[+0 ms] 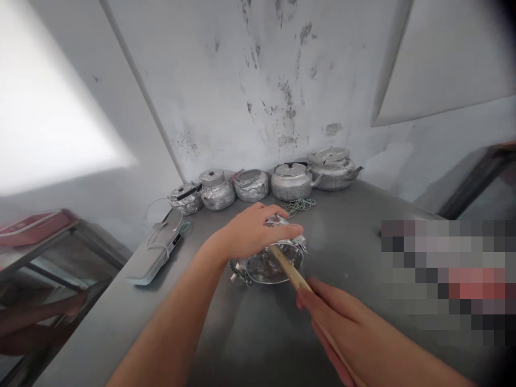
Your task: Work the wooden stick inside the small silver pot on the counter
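A small silvery metal pot (pixel 262 269) lies tilted on the table, its open mouth facing me. My left hand (pixel 258 231) is over its far side, fingers and thumb closed around the metal. A wooden stick (pixel 292 274) slants up to the pot, and its far end reaches the mouth beneath my left hand. Wrapped round the lower part of that stick is my right hand (pixel 332 314), on the near right side. Dark-and-white cord (pixel 242 273) hangs at the pot's left edge. My left hand hides the pot's upper part.
Several aluminium kettles (pixel 292 183) line the grey table (pixel 250 333) along the stained wall. Patterned cord (pixel 298 206) lies before them. A flat grey case with a cable (pixel 155 255) sits left. A pink tray (pixel 36 228) rests on a side rack. Pixelation covers the right.
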Available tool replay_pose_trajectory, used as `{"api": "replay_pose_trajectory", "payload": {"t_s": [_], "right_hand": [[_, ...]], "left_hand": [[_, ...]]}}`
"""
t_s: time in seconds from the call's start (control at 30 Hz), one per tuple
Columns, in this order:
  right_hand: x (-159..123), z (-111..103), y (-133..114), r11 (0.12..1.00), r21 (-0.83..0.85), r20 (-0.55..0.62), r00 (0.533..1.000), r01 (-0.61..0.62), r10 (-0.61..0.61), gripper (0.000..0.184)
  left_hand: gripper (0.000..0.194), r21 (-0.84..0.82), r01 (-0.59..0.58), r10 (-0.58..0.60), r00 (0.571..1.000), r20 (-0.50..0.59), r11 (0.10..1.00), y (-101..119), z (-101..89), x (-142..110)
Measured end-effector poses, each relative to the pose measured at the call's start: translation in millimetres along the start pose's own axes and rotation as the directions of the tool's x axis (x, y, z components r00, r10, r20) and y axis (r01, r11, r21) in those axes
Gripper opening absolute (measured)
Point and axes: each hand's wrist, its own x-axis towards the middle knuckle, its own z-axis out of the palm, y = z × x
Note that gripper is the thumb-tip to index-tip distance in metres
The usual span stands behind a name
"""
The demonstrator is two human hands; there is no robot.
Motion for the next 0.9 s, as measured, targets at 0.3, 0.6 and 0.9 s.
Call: {"api": "replay_pose_trajectory", "payload": {"t_s": [0.3,0.6,0.9], "right_hand": [[-0.3,-1.0,0.0,0.997,0.067,0.031,0.999,-0.035,0.033,0.051],[-2.5,0.1,0.9,0.995,0.085,0.023,0.999,-0.046,0.045,0.053],[-2.2,-0.7,3.7,0.999,0.033,-0.015,0.999,-0.033,0.033,0.052]], "left_hand": [[0.065,0.006,0.000,0.000,1.000,-0.006,1.000,-1.5,-0.4,-0.1],[0.067,0.005,0.004,-0.004,1.000,-0.005,1.000,-1.7,0.2,-0.9],[0.065,0.009,-0.001,0.001,1.000,-0.006,1.000,-0.5,0.8,0.0]]}}
